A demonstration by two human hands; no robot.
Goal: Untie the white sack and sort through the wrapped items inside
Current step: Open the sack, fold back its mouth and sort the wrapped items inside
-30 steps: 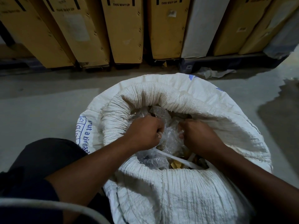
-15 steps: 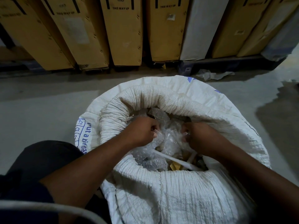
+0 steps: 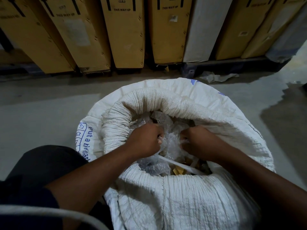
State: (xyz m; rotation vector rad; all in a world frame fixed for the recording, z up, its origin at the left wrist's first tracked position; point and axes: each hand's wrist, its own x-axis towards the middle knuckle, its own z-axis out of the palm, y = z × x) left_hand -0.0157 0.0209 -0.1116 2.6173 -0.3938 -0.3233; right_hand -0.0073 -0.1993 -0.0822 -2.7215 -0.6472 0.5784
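The white sack (image 3: 182, 200) stands open on the floor in front of me, its top rolled down into a thick rim. Inside lie several items wrapped in clear bubble wrap (image 3: 171, 140), with bits of yellow-brown card showing low in the opening. My left hand (image 3: 146, 140) and my right hand (image 3: 197, 141) are both inside the mouth, each fisted on the bubble wrap of one bundle between them. A white strap (image 3: 179, 165) runs across the opening below my hands. What the wrap holds is hidden.
A row of tall cardboard cartons (image 3: 126, 34) marked "THIS WAY UP" leans on dark pallets behind the sack. Crumpled plastic (image 3: 216, 77) lies on the grey concrete floor at the back right. My dark-clothed knee (image 3: 44, 165) is at the left, a pale curved rail (image 3: 49, 213) below it.
Both hands have drawn slightly apart while gripping the bubble wrap. The view has tilted a little downward; the sack has stayed put.
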